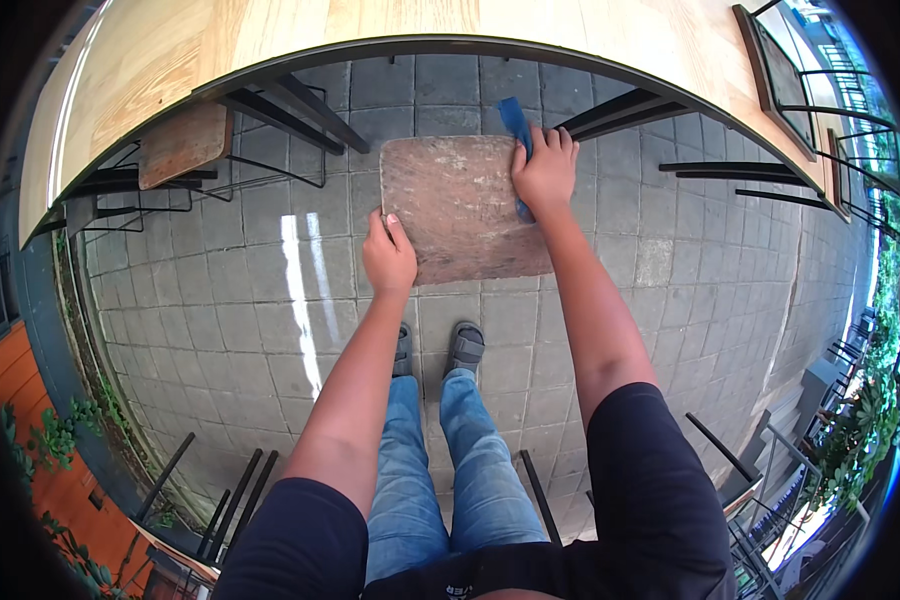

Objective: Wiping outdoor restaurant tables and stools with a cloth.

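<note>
A worn wooden stool seat [457,210] with scuffed, pale-scratched patches is in front of me, below the table's edge. My left hand [390,255] grips its left edge, thumb on top and fingers curled around the side. At the opposite edge, my right hand [547,172] presses down with a blue cloth [516,124] held under the thumb. One end of the cloth sticks up beyond the hand, and a bit shows below it along the seat's edge. Whatever supports the seat is hidden beneath it.
A long light-wood table [390,22] with a dark metal edge curves across the top. Beneath its left side is another wooden stool [187,146] with thin metal legs. More stools [780,82] rest on the right end. Grey paving tiles [270,300] cover the floor around my sandals [465,346].
</note>
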Demonstrator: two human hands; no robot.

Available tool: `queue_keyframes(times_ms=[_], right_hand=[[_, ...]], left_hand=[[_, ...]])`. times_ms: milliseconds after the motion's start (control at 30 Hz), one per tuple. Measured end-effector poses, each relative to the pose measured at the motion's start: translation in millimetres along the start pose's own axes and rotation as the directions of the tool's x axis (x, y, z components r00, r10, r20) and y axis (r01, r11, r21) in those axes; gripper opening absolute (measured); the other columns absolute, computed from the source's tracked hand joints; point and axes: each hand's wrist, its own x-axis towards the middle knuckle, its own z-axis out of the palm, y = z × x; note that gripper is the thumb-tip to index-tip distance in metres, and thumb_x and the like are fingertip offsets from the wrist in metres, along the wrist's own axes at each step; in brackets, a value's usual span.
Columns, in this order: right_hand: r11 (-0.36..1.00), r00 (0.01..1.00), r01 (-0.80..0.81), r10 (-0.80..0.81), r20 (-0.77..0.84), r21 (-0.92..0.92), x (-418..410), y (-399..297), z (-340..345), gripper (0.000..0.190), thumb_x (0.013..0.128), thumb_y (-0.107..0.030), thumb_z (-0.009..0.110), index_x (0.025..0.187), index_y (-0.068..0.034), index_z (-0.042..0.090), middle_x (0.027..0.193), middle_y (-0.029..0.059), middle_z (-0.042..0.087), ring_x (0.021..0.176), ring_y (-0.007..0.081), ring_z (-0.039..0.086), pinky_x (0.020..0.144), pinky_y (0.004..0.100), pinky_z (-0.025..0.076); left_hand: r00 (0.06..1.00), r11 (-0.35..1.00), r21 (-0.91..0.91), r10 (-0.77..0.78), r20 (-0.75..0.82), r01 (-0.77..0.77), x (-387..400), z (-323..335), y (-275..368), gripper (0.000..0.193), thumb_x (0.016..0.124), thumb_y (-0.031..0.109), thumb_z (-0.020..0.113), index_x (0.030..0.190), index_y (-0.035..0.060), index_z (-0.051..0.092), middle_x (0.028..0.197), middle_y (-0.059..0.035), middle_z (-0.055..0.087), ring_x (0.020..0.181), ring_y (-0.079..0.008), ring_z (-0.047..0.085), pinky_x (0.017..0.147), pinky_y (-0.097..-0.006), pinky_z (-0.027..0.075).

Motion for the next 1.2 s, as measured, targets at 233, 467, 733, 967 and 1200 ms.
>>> queue_keyframes(times_ms=[233,467,733,967,1200], right_hand=[[0.984,0.982,-0.144,0.127,-0.142,-0.11,-3.2,-80.3,26.1,0.049,0.094,-0.032,0.066,0.138,-0.011,0.07,0.137,0.0186,0.066,0.147,0.0512,0.045,0.128,0.0723,0.022],[0.957,0.977,0.215,-0.211,-0.044,0.195,-8.0,-177.9,47.9,0.048,0.094,-0.033,0.069,0.139,-0.018,0.072,0.139,0.0172,0.064,0.148,0.0513,0.042,0.13,0.0727,0.016],[0.936,0.955,0.257,-0.284,0.084,0.24,-60.3,-178.7,32.4,0.046,0.095,-0.034,0.074,0.141,-0.028,0.072,0.179,0.0324,0.016,0.166,0.0549,0.011,0.129,0.0751,0.01],[0.851,0.826,0.398,-0.496,0.269,0.343,-151.5,-174.5,-15.1,0.045,0.085,-0.029,0.081,0.129,-0.028,0.077,0.18,0.0238,0.022,0.167,0.0497,0.016,0.131,0.0707,0.015],[0.625,0.552,0.697,-0.781,0.293,0.352,-161.6,-87.3,-39.1,0.049,0.081,-0.019,0.079,0.129,-0.029,0.077,0.18,0.0013,0.032,0.168,0.0266,0.027,0.136,0.0541,0.021]], left_hand=[[1.0,0.994,-0.102,-0.026,-0.004,0.026,-0.7,-1.0,6.3,0.037,0.114,0.029,0.047,0.126,0.001,0.068,0.106,-0.0299,0.075,0.1,-0.0535,0.07,0.085,-0.0579,0.053],[0.994,0.965,-0.258,0.019,-0.108,-0.047,2.0,7.3,-15.0,0.046,0.117,0.036,0.039,0.135,0.0015,0.064,0.115,-0.0274,0.074,0.1,-0.0444,0.073,0.083,-0.0515,0.055],[0.909,0.725,-0.591,-0.416,0.033,0.354,-30.4,-21.6,-62.8,0.06,0.12,0.054,0.025,0.143,0.0072,0.054,0.13,-0.0109,0.064,0.108,-0.0231,0.068,0.088,-0.0394,0.052],[0.9,0.82,-0.484,-0.414,-0.132,0.306,12.2,-72.8,-129.7,0.046,0.118,0.046,0.042,0.143,0.0098,0.057,0.131,-0.0109,0.067,0.111,-0.0236,0.068,0.092,-0.0401,0.052],[0.958,0.944,-0.236,-0.176,0.227,0.229,42.0,-26.3,-59.5,0.049,0.115,0.037,0.052,0.146,-0.0011,0.056,0.13,-0.0238,0.072,0.117,-0.0375,0.071,0.103,-0.0464,0.053]])
